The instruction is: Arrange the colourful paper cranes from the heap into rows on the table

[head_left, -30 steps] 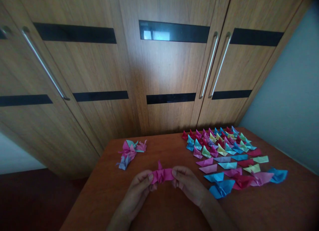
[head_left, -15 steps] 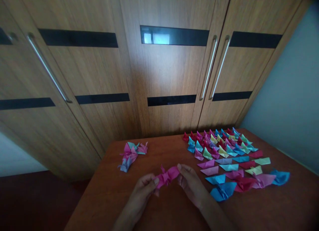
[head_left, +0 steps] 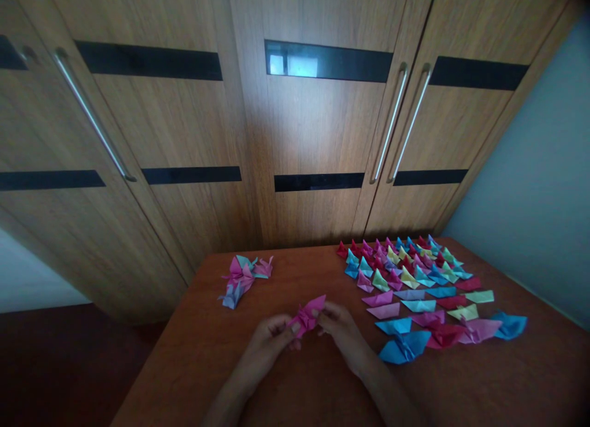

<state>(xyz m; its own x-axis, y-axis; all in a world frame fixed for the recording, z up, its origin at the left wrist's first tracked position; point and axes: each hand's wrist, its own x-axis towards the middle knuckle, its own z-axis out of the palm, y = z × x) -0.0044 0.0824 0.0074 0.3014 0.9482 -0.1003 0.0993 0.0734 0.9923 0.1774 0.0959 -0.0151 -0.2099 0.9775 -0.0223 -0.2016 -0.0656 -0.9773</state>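
Note:
A pink folded paper piece (head_left: 308,315) is held just above the wooden table (head_left: 295,390), near its middle. My left hand (head_left: 271,341) pinches its lower left end between thumb and fingers. On the other side, my right hand (head_left: 341,330) has its thumb and fingertips closed on the right part, below a pointed tip that rises to the upper right. The fine folds at the centre are too small to make out.
Several folded cranes (head_left: 240,276) lie at the table's back left. Many colourful paper boats (head_left: 405,264) stand in rows on the right, with flatter folded pieces (head_left: 418,306) and a blue opened one (head_left: 405,347) nearer. Wooden cabinet doors (head_left: 318,132) rise behind.
My right hand has moved slightly left and its fingers have shifted on the pink paper. The paper's right end now shows as a raised point. The camera view has shifted a little.

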